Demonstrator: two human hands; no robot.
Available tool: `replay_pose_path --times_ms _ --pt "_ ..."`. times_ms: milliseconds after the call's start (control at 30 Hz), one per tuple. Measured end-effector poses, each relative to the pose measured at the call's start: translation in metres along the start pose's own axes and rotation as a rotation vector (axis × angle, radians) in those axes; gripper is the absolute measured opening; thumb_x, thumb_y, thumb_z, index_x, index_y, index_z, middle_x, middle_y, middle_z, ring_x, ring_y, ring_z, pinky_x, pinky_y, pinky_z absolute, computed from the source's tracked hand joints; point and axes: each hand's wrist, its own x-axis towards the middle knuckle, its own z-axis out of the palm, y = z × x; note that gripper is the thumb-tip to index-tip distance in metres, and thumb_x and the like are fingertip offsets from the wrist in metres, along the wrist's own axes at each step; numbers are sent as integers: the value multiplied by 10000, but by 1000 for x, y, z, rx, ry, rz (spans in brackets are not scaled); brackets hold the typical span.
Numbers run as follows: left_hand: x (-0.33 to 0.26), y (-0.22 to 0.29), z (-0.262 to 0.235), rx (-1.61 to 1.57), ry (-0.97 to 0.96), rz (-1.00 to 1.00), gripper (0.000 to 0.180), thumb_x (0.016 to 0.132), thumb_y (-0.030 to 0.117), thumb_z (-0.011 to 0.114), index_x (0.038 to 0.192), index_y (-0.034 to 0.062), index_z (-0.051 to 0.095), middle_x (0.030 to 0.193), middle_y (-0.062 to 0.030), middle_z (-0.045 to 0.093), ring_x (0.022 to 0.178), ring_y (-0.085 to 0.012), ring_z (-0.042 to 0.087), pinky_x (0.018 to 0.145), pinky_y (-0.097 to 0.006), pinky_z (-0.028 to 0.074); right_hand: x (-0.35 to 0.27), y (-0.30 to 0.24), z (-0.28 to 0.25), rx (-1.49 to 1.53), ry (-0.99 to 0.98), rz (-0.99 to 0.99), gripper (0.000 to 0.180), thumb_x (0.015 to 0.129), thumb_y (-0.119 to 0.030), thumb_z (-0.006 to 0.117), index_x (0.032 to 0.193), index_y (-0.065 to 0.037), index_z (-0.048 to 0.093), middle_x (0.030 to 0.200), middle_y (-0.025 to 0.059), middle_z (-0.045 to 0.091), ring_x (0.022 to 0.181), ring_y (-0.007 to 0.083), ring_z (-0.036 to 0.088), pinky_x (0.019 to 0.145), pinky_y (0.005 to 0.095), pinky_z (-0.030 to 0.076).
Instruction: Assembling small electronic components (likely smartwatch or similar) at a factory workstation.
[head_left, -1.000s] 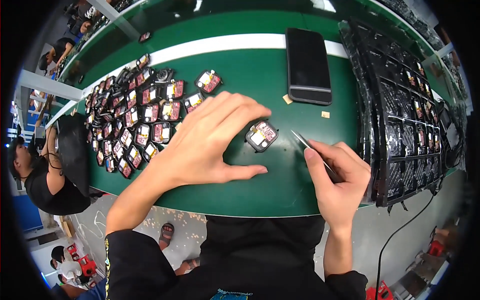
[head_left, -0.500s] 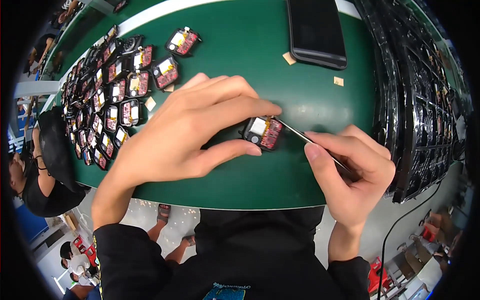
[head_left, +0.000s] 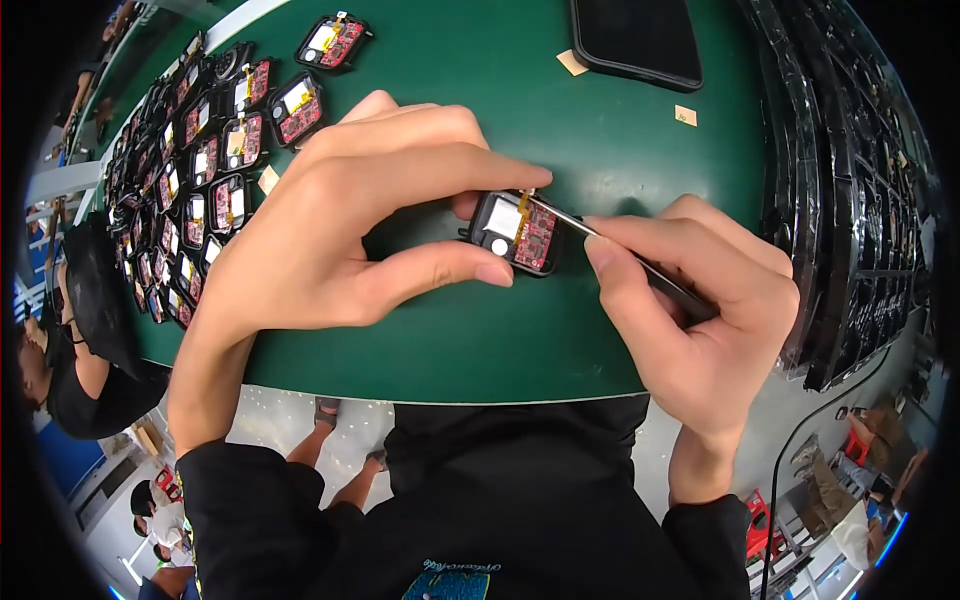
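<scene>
Left hand (head_left: 330, 230) pinches small black module (head_left: 515, 232) between thumb and forefinger on green table (head_left: 480, 340); right hand (head_left: 700, 310) grips tweezers (head_left: 610, 250), tip touching module's top edge.
</scene>
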Motion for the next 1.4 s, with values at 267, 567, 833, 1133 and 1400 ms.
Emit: replay_pose_path --times_ms 267,567,833,1133,1400 --pt "-1 4 5 -58 100 -69 625 752 362 955 1252 23 794 919 -61 711 780 -193 554 733 -333 417 -2 4 -5 -75 20 -115 211 830 101 823 1030 37 855 710 4 630 558 30 460 521 227 309" --pt "1 6 2 -17 81 -81 566 754 370 955 1184 38 798 857 -39 659 727 -165 484 703 -320 392 -4 10 3 -143 79 -238 304 782 117 866 1068 16 873 773 5 672 545 22 453 500 224 303" --pt "1 -4 -4 -73 29 -53 612 768 449 941 1199 37 809 895 -49 695 727 -170 495 723 -320 404 0 3 -3 -79 17 -170 253 818 119 846 1051 24 867 728 24 663 580 63 521 532 240 360" --pt "1 -9 -8 -111 -36 -9 657 811 528 906 1202 7 816 1029 -82 781 802 -185 581 727 -322 428 0 4 -8 -20 -75 -61 195 834 104 832 1009 25 862 718 32 678 594 74 564 544 240 366" --pt "1 -10 -8 -113 -37 27 643 821 512 901 1202 1 816 1023 -87 782 866 -206 642 733 -326 435 -2 4 -8 -7 -84 -52 199 826 116 824 1005 38 857 726 28 668 584 59 541 538 234 353"
